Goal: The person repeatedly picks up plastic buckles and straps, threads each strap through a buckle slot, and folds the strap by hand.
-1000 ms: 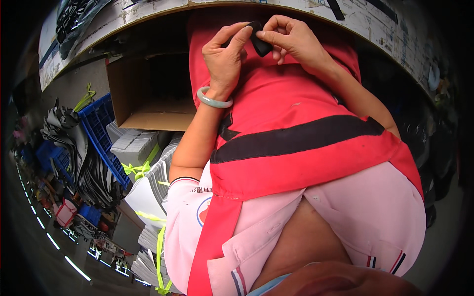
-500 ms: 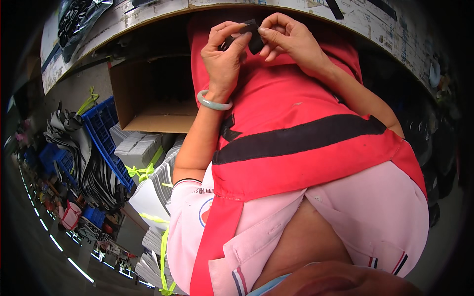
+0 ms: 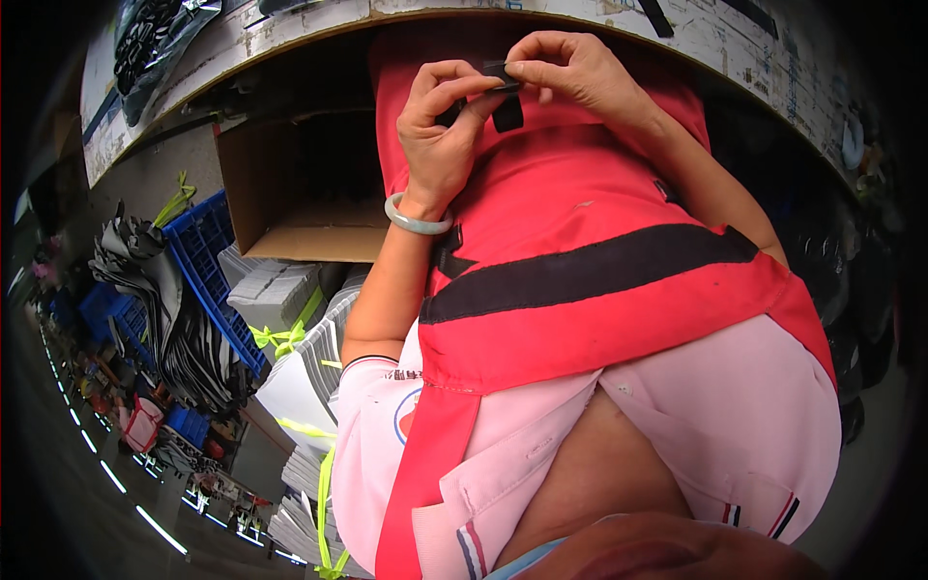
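Observation:
Over the lap of my red apron (image 3: 570, 174), both hands meet at a small piece of black strap (image 3: 507, 114). My left hand (image 3: 433, 135), with a pale bangle on its wrist, pinches the strap between thumb and fingers. From the other side, my right hand (image 3: 592, 82) grips its upper edge with thumb and forefinger. One short end of the strap dangles below the fingertips. Part of it is hidden behind my left fingers, so its full shape cannot be made out.
Ahead curves a worn white table edge (image 3: 319, 27), with a clear bag of black pieces (image 3: 145, 58) on its left. An open cardboard box (image 3: 309, 242) stands to my left, beside a blue crate (image 3: 208, 271) and tied stacks of grey sheets (image 3: 275, 295).
The black strap has turned in my fingers, and one end now hangs down. My right hand's fingers have drawn together and my left hand has tilted slightly; both stay over the lap.

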`<state>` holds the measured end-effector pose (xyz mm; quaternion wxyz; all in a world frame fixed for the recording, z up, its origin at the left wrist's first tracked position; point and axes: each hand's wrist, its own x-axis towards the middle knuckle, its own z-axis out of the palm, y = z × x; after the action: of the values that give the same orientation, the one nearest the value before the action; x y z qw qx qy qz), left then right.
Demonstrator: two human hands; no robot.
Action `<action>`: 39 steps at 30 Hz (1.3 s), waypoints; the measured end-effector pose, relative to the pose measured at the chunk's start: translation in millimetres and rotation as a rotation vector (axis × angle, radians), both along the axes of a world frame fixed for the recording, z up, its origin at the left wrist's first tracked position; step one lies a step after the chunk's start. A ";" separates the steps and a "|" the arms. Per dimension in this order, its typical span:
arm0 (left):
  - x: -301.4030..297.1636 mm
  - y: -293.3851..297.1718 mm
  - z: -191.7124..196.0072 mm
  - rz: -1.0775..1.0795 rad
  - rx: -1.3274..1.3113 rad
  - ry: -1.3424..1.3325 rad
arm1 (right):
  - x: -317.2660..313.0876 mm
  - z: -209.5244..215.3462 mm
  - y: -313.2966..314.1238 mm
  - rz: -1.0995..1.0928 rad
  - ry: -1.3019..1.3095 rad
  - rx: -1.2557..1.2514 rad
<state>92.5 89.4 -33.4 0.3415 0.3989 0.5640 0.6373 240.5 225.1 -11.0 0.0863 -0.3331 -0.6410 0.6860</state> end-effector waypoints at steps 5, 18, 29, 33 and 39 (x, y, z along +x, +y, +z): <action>-0.9 -5.1 2.7 -0.035 -0.035 -0.017 | -1.0 -5.2 -3.5 -0.035 0.086 -0.026; -98.5 -106.2 49.1 0.253 -0.474 0.199 | -23.0 -14.1 -25.1 0.201 0.023 -0.171; -2.9 -15.4 18.2 -0.183 -0.135 -0.521 | -25.9 8.3 -32.2 0.250 0.082 -0.155; -7.3 -9.8 11.0 -0.214 -0.204 -0.599 | -17.2 16.7 -20.4 0.217 0.031 -0.220; -13.2 -2.3 5.4 -0.166 -0.383 -0.358 | -8.3 7.2 -1.6 0.049 -0.089 -0.095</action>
<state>79.3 87.0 -28.1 0.5561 0.2529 0.5703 0.5492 232.2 223.5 -3.8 0.0250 -0.3511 -0.6190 0.7021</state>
